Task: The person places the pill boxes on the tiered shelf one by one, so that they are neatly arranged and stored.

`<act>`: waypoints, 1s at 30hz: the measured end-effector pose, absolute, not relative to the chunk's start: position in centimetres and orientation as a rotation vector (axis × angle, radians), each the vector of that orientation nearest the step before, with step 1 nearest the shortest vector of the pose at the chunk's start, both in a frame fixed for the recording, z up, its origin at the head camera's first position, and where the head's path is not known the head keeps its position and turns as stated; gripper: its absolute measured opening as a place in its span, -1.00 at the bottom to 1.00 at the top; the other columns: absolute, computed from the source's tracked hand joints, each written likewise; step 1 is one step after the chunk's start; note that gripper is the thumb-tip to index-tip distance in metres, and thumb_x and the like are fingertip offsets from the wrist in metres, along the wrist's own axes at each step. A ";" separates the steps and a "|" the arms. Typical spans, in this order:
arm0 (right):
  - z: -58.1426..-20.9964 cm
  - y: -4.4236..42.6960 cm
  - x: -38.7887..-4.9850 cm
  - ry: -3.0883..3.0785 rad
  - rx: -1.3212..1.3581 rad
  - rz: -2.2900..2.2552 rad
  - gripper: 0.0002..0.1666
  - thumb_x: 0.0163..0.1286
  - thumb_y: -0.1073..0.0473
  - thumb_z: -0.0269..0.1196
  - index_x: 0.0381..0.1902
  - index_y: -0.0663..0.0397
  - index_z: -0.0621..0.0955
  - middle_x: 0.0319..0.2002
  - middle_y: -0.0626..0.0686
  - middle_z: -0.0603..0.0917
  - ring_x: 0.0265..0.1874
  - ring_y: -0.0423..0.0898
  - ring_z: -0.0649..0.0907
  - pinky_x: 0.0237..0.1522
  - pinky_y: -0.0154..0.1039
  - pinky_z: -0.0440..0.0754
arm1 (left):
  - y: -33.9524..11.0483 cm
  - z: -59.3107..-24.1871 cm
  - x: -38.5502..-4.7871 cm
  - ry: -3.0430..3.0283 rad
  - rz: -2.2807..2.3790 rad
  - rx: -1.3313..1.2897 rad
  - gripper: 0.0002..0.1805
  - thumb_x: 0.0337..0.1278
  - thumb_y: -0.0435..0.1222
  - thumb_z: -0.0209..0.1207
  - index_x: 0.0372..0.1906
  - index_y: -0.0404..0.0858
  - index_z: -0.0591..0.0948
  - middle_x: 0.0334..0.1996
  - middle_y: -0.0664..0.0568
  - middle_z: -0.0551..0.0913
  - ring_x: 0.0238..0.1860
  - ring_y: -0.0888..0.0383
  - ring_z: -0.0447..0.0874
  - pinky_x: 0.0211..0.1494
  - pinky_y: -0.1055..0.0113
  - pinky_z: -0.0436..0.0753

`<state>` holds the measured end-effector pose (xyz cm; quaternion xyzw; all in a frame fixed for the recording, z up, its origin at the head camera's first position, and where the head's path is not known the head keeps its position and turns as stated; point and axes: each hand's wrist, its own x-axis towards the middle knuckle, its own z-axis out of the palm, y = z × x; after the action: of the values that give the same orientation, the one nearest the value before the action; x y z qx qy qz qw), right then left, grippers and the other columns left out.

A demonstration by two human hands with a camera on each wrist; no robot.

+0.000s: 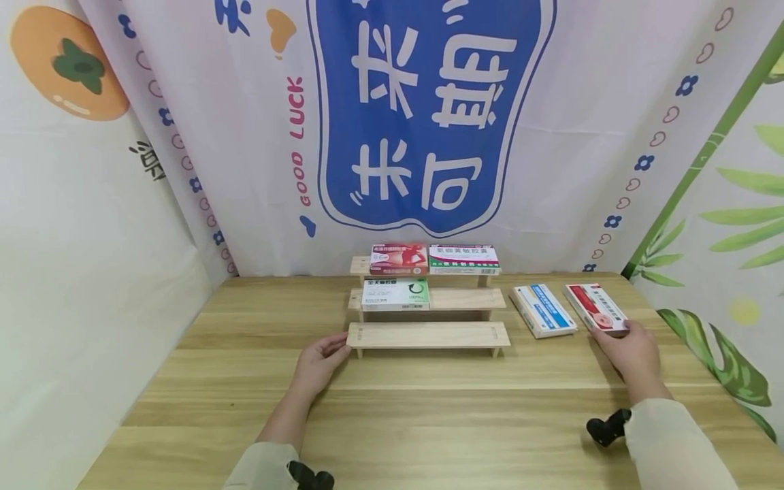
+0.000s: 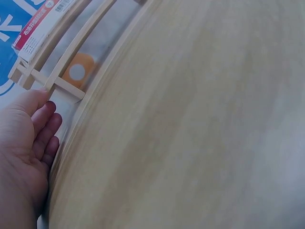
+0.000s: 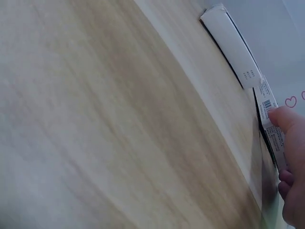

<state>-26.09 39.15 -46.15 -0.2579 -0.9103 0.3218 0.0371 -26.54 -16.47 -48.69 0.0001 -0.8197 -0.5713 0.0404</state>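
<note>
My left hand [image 1: 318, 364] is at the left end of the lowest step of a three-step wooden display rack [image 1: 429, 335], its thumb and fingers pinching the step's corner. In the left wrist view the thumb of this hand [image 2: 24, 138] meets the wood, with the other fingers curled below. Over on the right, my right hand [image 1: 633, 350] grips the near end of a red-and-white medicine box [image 1: 597, 307] lying on the table. The right wrist view shows the thumb against the printed, barcoded side of this box [image 3: 268, 102]; the hand's far fingers are partly cut off.
A blue-and-white medicine box [image 1: 544, 311] lies between the rack and the right hand. On the top step sit a red box [image 1: 398, 259] and a white, purple and green box [image 1: 464, 259]. The middle step bears a green-and-white box [image 1: 395, 294]. A printed curtain [image 1: 263, 156] hangs behind the wooden table [image 1: 459, 422].
</note>
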 end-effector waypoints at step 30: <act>-41.7 36.3 -22.3 -2.650 -0.368 1.189 0.05 0.33 -0.27 0.23 0.47 0.33 0.16 0.41 0.50 0.22 0.35 0.48 0.28 0.33 0.32 0.29 | -16.4 -48.6 -26.5 -2.514 -1.750 0.014 -0.62 0.23 -0.28 0.26 0.13 -0.30 0.61 0.07 -0.18 0.69 0.17 -0.08 0.63 0.32 0.04 0.52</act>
<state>-22.35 36.26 -41.75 -0.1249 -0.9000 0.4037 0.1066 -26.47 -16.40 -48.56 0.0045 -0.8201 -0.5709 0.0391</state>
